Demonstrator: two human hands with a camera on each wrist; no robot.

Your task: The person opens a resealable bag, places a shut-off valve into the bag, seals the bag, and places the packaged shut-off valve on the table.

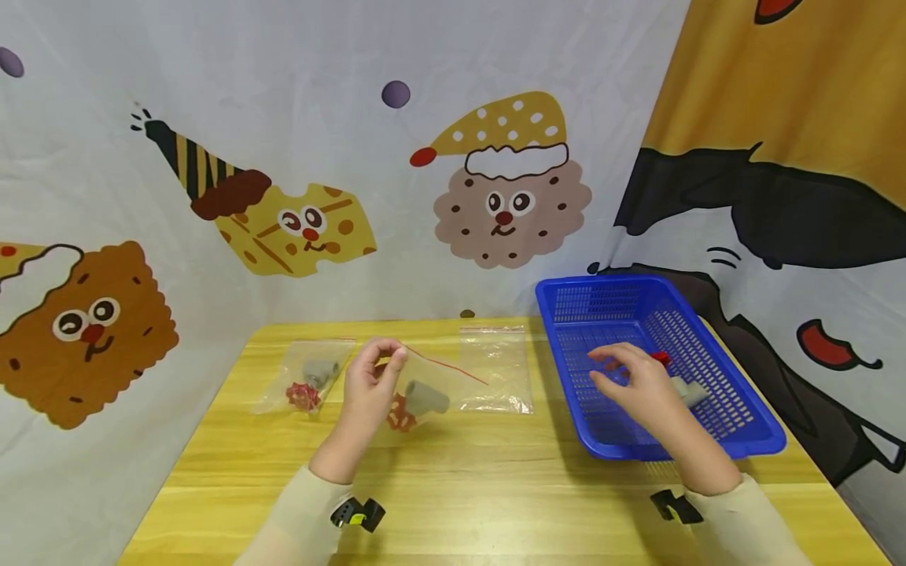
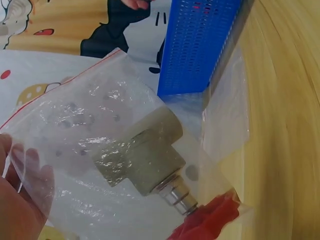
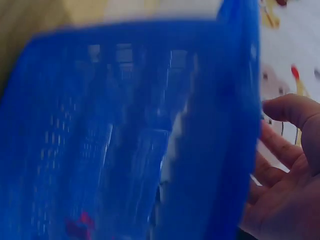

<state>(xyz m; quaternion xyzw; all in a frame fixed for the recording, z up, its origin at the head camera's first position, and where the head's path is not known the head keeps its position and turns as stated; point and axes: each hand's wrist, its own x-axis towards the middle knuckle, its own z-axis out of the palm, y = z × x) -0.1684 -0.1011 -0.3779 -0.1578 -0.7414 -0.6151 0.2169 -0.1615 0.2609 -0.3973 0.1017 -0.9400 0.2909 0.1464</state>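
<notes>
One filled bag (image 1: 296, 363) is lying on the table (image 1: 495, 491); left hand (image 1: 371, 376) is pinching second bag (image 2: 75, 155), grey fitting (image 2: 150, 160) inside; third bag (image 1: 499, 369) is lying flat; right hand (image 1: 642, 383), fingers (image 1: 614, 352) apart, is hovering at blue basket (image 1: 566, 385).

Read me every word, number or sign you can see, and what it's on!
None I can read.
Clear red-edged plastic zip bag in the left hand: no lettering shows.
Grey T-shaped fitting inside it: none shows.
Blue plastic basket: none shows.
White cloth backdrop with cartoons: none shows.
Left black-and-yellow wrist gadget: too small to tell.
</notes>
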